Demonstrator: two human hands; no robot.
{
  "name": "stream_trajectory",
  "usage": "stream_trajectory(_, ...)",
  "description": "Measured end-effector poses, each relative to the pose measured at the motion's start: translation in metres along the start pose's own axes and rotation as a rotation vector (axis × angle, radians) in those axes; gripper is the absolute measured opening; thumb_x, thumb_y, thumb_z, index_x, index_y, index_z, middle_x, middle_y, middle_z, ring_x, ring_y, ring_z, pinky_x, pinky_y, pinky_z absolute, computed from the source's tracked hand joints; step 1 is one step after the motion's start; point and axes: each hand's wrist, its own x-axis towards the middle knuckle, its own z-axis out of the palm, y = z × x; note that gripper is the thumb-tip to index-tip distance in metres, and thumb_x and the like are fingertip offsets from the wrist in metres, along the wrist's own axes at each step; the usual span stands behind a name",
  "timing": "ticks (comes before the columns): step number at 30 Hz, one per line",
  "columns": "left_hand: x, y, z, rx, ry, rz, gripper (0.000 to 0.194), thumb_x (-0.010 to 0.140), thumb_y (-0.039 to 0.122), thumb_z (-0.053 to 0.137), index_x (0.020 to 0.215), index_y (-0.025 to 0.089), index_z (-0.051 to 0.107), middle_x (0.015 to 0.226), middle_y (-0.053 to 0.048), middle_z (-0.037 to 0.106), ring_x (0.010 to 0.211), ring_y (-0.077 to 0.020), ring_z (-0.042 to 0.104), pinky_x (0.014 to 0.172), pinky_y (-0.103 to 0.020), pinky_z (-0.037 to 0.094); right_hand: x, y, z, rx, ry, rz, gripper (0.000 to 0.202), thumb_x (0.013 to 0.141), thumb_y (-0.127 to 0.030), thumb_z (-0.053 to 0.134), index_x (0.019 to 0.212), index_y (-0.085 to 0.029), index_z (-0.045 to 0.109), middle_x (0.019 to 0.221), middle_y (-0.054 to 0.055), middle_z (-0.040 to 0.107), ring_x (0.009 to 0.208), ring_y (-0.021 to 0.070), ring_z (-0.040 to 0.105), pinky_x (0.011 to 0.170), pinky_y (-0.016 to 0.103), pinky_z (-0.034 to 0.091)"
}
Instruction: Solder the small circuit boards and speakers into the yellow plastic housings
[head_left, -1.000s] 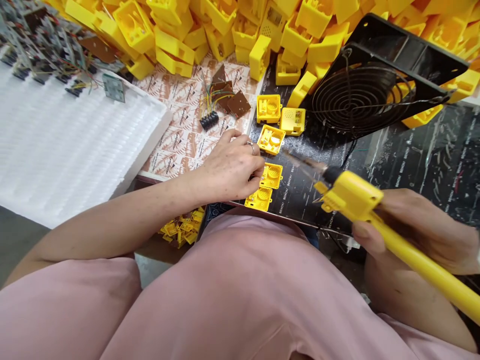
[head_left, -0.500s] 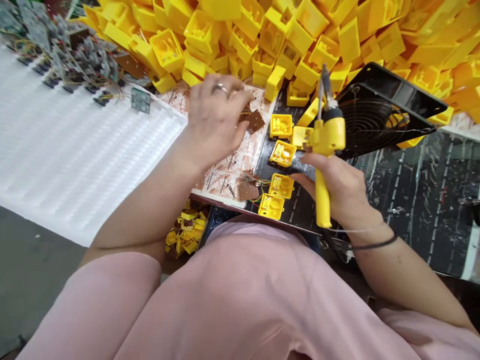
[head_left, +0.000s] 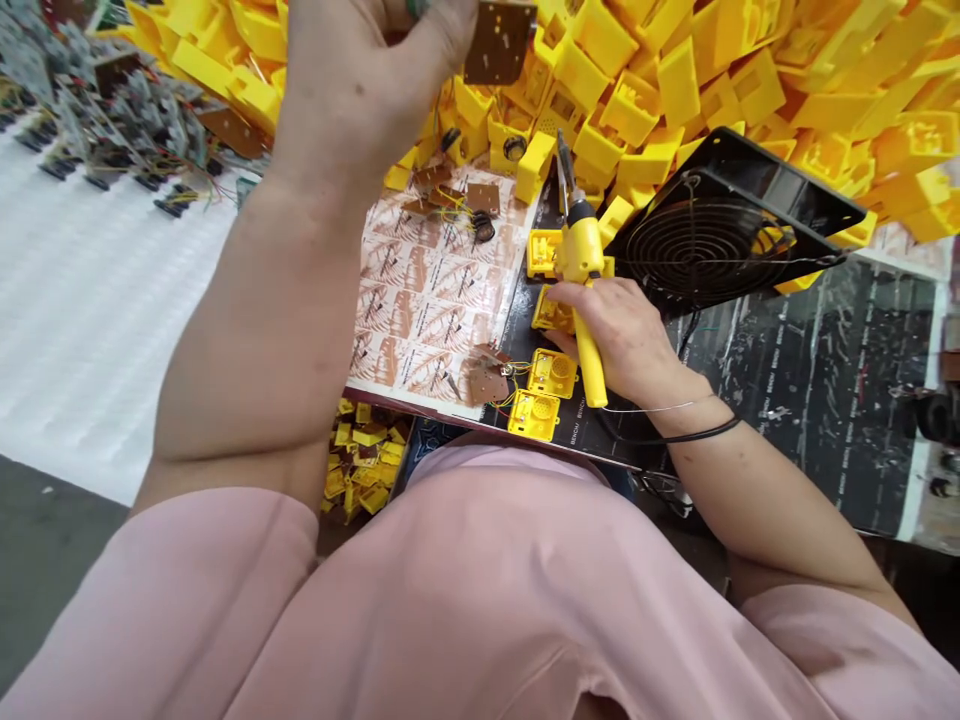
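Observation:
Raised at the top of the view, my left hand (head_left: pixel 367 75) holds a brown circuit board (head_left: pixel 499 42) by its edge. My right hand (head_left: pixel 619 325) is wrapped round a yellow soldering tool (head_left: pixel 583 250) whose metal tip points up and away. Beneath and beside that hand are small open yellow cases, one partly hidden (head_left: pixel 553 308). Two nearer cases (head_left: pixel 534 414) have thin wires leading to brown boards (head_left: pixel 489 382). More boards with wires and a round black part (head_left: pixel 481 226) lie on the patterned sheet (head_left: pixel 427 290).
A large heap of yellow cases (head_left: pixel 660 95) covers the back. A black fan (head_left: pixel 697 240) leans at the right. Wired boards (head_left: pixel 112 115) rest on white foam (head_left: pixel 82 300) at the left. A bin of yellow pieces (head_left: pixel 367 460) sits below the table edge.
My left hand has risen, with a board now plainly visible in it. Boards and a round black part have come into view beneath. My right hand has moved left with the soldering tool.

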Motion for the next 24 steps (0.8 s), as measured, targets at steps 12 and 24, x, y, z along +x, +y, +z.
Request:
stream_trajectory(12,-0.001,-0.004,0.023,-0.354,0.504,-0.414,0.009,0.088,0.023,0.064,0.088,0.015,0.062,0.080,0.007,0.062,0.082,-0.0051,0.063,0.078,-0.024,0.057,-0.009,-0.003,-0.001,0.095,0.082,0.054,0.036,0.100,-0.035,0.063,0.134,-0.026,0.055,0.105,0.005,0.073,0.097,0.0248,0.072,0.094,0.042,0.061)
stream_trajectory(24,-0.100,-0.008,0.071,0.156,0.167,-0.415,0.046,0.090,0.017,0.046,0.123,0.026,0.077,0.151,-0.005,0.064,0.136,-0.0263,0.063,0.116,-0.043,0.051,-0.032,-0.027,-0.035,0.152,0.311,0.089,0.027,0.093,-0.019,0.077,0.116,-0.029,0.066,0.101,0.000,0.080,0.087,0.0201,0.079,0.087,0.037,0.067)
